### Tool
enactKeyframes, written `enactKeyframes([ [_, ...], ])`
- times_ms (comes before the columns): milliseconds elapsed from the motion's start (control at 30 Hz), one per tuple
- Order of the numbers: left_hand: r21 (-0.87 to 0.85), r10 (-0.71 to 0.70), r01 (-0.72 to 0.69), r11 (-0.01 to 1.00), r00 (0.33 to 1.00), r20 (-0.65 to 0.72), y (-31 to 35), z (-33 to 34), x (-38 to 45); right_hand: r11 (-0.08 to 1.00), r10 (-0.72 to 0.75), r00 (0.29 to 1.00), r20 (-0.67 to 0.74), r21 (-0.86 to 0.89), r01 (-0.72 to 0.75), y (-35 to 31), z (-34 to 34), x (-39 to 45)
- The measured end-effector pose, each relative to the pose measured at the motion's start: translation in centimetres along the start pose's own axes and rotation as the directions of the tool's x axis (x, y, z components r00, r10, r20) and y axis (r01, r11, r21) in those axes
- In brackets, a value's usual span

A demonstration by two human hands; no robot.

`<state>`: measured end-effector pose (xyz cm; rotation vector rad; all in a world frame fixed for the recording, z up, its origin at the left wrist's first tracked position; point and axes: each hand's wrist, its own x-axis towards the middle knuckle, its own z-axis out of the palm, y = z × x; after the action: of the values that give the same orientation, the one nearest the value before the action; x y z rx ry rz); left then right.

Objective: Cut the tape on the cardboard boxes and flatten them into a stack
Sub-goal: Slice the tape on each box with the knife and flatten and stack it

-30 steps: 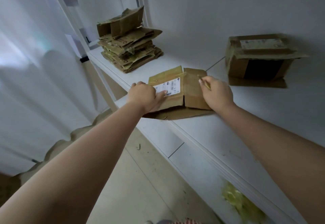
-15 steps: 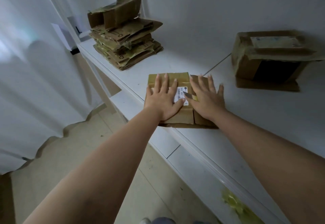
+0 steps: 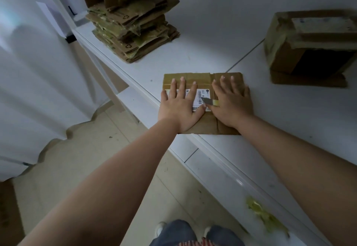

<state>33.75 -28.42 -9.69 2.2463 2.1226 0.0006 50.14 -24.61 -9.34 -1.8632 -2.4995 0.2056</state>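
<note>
A flattened brown cardboard box (image 3: 202, 77) with a white barcode label lies at the front edge of the white table (image 3: 289, 122). My left hand (image 3: 179, 106) presses flat on its left half, fingers spread and straight. On the right half, my right hand (image 3: 233, 104) presses down with straight fingers, while its thumb pinches a small knife (image 3: 210, 101) with a yellow handle, blade pointing left over the label. A stack of flattened boxes (image 3: 131, 31) stands at the back left. One taped-up box (image 3: 309, 42) stands intact at the right.
A white wall runs behind the table. A white curtain (image 3: 29, 71) hangs at the left over the beige floor. Yellow-green tape scraps (image 3: 264, 214) lie on a lower ledge at the front right. My shoes and jeans (image 3: 179, 232) show at the bottom.
Both hands went from gripping and folding the box flaps to lying flat on the box. The box has been pressed down flat, and the view has moved closer.
</note>
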Motion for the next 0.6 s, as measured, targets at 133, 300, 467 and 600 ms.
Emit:
enactKeyframes([
  [133,0.004,0.000,0.000,1.000,1.000,-0.026,0.0,0.4,0.1,1.000,0.008,0.999,-0.031,-0.004,-0.008,-0.2,0.4,0.1],
  [300,-0.078,-0.003,-0.004,0.997,0.997,-0.080,-0.1,0.2,-0.4,0.974,0.043,0.976,-0.215,0.226,0.006,-0.2,0.1,-0.6],
  [467,-0.049,-0.183,0.180,0.982,0.981,-0.058,0.5,-0.7,-0.9,0.938,0.194,0.913,-0.358,0.342,-0.065,0.2,0.0,-1.8],
  [600,-0.188,-0.363,0.360,0.914,0.932,0.018,0.9,-1.5,-2.3,0.929,0.307,0.894,-0.326,0.308,-0.206,0.3,-0.4,-3.2],
])
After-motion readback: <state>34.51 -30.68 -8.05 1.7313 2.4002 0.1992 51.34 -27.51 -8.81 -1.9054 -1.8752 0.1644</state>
